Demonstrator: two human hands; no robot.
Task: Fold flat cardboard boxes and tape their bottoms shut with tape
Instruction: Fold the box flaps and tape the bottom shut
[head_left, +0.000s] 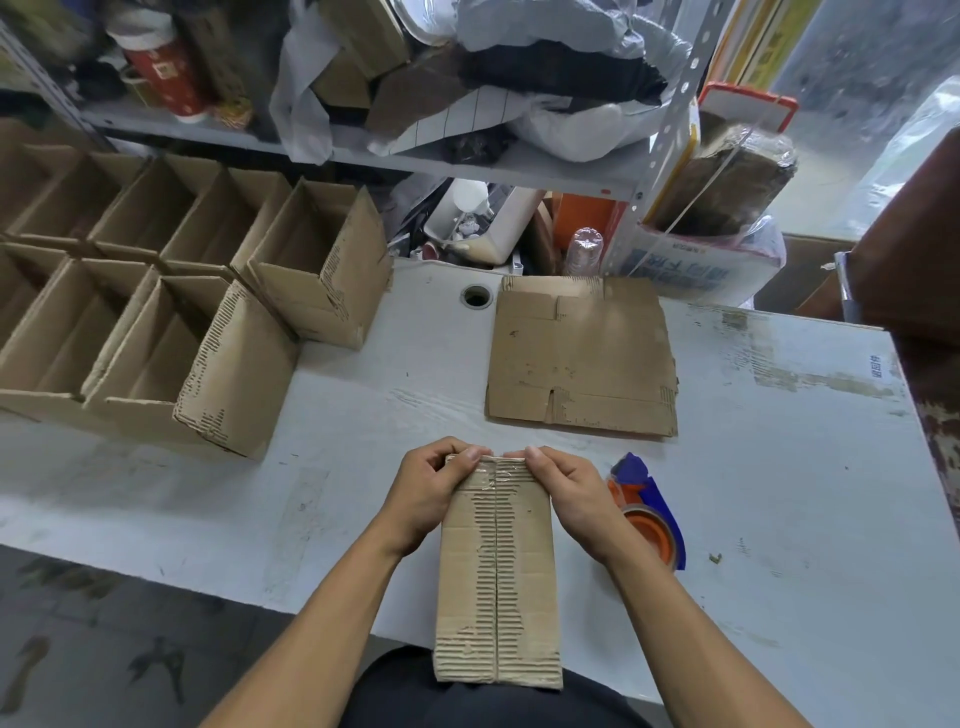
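Cardboard box (497, 571), bottom up, overhangs the table's (727, 493) near edge beside the tape dispenser (647, 512); left hand (426, 493) and right hand (566, 491) pinch its far taped end; likely light, stiff, worn-faced; safest held by edges.

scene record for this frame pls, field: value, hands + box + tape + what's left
box in hand: bottom up, clear tape along centre seam
left hand: grips far left corner of box
right hand: grips far right corner of box
tape dispenser: on table, right of box, untouched
flat boxes left: stack lying ahead on table
folded boxes: rows, open side up, at left
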